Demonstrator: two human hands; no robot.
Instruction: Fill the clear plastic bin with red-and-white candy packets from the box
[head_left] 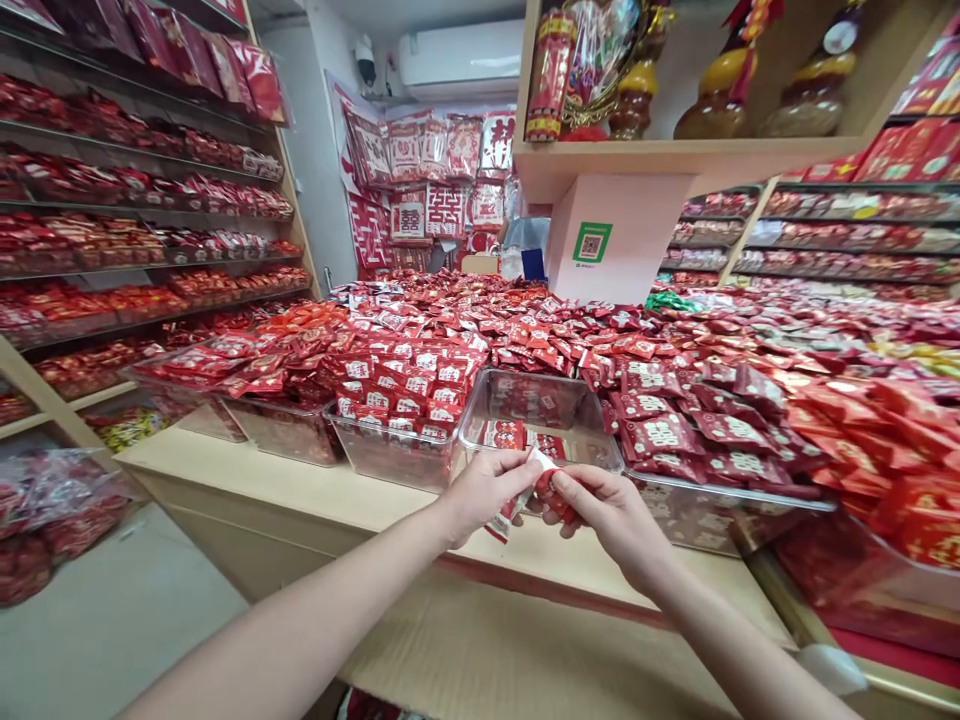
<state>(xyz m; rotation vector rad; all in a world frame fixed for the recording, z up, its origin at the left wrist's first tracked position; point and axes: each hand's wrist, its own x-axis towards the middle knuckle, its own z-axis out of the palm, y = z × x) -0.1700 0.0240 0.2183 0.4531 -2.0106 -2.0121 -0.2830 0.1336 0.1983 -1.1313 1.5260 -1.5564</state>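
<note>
Both hands, left [486, 497] and right [611, 512], pinch one red-and-white packet [543, 478] at lower centre; the clear bin [592, 412] behind it holds only a few packets; neighbouring bins look full

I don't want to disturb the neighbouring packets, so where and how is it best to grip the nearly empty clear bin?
Probably by the front rim of the clear bin, from the near side: its lip faces the bare counter strip, while the filled left bin and right bin crowd its sides.
</note>
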